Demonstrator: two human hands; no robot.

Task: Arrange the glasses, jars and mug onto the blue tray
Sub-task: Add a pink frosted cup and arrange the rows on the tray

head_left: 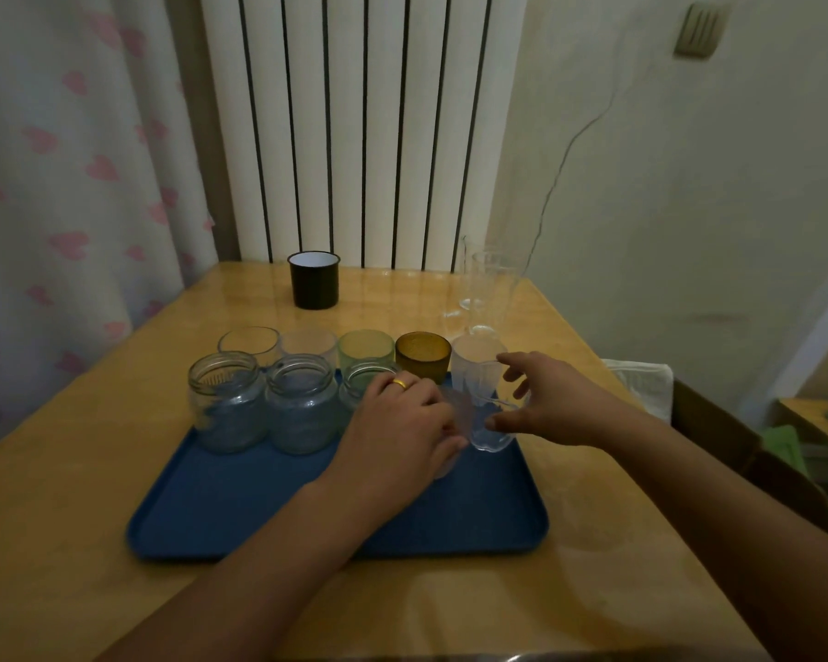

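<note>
Seating a clear glass [491, 422] on the blue tray [268, 513], right hand [553, 403] gripping it; left hand [402, 427] seemingly closed round another. We've jars [264, 403] and tumblers loaded; mug [314, 280] and tall glasses [488, 291] remain.

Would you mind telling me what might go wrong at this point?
1. Both hands, left hand and right hand, crowd one clear ribbed glass near the blue plastic tray edge; it may tip.
2. A knuckle might knock the amber glass tumbler.
3. The tall clear glasses stand near the table's corner.
</note>
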